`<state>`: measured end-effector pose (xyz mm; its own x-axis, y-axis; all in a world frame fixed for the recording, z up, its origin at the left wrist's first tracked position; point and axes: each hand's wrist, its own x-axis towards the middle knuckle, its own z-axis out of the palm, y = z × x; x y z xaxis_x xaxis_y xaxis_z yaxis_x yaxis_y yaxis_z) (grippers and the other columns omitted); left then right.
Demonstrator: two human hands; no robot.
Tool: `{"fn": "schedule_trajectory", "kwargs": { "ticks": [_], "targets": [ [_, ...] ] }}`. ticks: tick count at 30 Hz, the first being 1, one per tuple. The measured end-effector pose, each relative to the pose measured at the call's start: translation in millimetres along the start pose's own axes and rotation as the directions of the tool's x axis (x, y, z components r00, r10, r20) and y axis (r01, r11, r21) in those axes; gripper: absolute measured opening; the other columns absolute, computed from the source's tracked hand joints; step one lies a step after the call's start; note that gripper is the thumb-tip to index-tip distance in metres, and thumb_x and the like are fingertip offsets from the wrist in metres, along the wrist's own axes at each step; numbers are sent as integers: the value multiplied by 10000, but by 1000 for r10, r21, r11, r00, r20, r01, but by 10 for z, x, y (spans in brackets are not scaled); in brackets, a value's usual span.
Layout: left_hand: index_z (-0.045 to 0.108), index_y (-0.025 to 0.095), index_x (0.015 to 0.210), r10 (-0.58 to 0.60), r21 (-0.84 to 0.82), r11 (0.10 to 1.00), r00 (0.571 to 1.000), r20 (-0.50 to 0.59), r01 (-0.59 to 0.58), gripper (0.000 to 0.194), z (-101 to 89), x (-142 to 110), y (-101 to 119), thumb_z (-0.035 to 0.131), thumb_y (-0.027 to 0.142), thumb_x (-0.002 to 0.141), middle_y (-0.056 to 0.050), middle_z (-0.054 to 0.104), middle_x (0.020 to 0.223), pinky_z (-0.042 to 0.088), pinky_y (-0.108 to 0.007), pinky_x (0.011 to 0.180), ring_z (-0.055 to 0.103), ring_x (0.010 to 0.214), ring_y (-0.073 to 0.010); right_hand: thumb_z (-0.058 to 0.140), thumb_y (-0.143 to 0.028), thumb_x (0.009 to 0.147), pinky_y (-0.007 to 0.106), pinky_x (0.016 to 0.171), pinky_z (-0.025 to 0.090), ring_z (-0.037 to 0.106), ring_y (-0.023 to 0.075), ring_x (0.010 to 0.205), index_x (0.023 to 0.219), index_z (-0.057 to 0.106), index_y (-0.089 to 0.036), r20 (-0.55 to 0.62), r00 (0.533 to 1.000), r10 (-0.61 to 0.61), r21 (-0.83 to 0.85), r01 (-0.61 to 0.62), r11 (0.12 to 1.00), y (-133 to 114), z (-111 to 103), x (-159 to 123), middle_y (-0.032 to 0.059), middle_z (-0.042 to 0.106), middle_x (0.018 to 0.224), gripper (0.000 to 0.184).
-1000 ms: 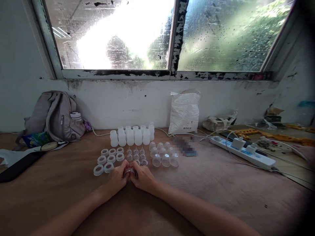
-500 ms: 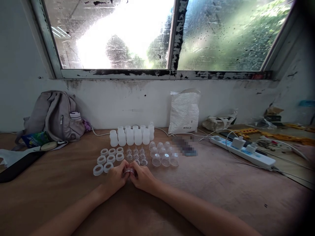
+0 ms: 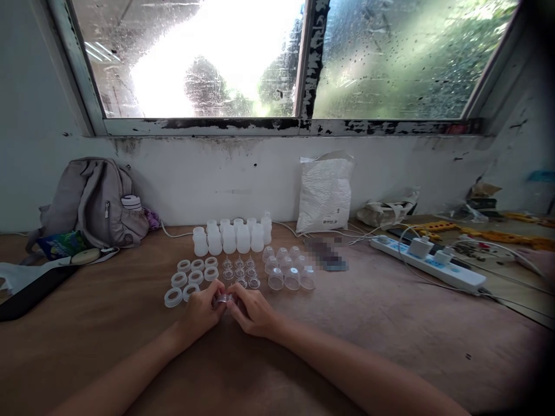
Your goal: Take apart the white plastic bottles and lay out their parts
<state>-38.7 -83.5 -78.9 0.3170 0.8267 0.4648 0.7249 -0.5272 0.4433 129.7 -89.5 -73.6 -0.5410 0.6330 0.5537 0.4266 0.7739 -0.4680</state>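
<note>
Both my hands meet at the middle of the wooden table [image 3: 390, 335]. My left hand [image 3: 200, 314] and my right hand [image 3: 254, 312] pinch a small clear plastic ring-shaped part [image 3: 224, 300] between their fingertips. Just beyond them lie several white screw rings [image 3: 191, 277], several small clear nipples [image 3: 241, 271] and several clear dome caps [image 3: 288, 268]. Behind those stands a cluster of white translucent bottles [image 3: 232, 237].
A grey backpack [image 3: 93, 202] leans on the wall at the left, with a black flat item [image 3: 32, 292] near it. A white bag [image 3: 325, 193] stands by the wall. A white power strip [image 3: 429, 263] with cables lies at the right, beside yellow parts [image 3: 477, 234].
The hands stay closed on the small clear part. The view has shifted slightly, so everything sits a little lower-left; the fingers have shifted slightly on the part.
</note>
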Motion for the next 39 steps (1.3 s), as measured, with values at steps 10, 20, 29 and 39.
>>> {"fn": "schedule_trajectory", "kwargs": {
  "ticks": [10, 20, 29, 39],
  "targets": [
    [398, 198, 735, -19, -46, 999, 1000, -9, 19, 48, 12, -26, 45, 441, 204, 714, 57, 451, 548, 342, -214, 502, 473, 491, -109, 414, -220, 812, 186, 507, 364, 474, 93, 506, 942, 463, -167, -46, 996, -76, 1, 76, 997, 25, 22, 1, -11, 520, 622, 149],
    [386, 205, 749, -16, -86, 996, 1000, -19, 14, 66, 93, -50, 20, 438, 184, 714, 61, 424, 569, 328, -211, 507, 459, 514, -109, 423, -213, 795, 183, 482, 354, 453, 83, 471, 908, 466, -167, -77, 993, -84, -7, 84, 996, 38, 32, -23, -23, 499, 583, 130],
    [401, 209, 837, -114, -126, 986, 992, -53, 106, 145, 33, 36, -45, 444, 209, 699, 44, 536, 659, 373, -238, 549, 525, 567, -135, 413, -209, 807, 191, 539, 378, 482, 91, 551, 1049, 443, -168, -60, 996, -65, -5, 65, 998, 5, 19, 7, 6, 547, 709, 247],
    [487, 199, 864, -53, -125, 991, 999, -7, 52, 225, -32, 49, 17, 433, 126, 658, -1, 607, 777, 411, -256, 632, 570, 731, -166, 404, -226, 827, 204, 566, 408, 507, 95, 577, 1083, 453, -178, -54, 994, -93, -49, 91, 995, 22, 50, 10, 41, 586, 839, 265]
  ]
}}
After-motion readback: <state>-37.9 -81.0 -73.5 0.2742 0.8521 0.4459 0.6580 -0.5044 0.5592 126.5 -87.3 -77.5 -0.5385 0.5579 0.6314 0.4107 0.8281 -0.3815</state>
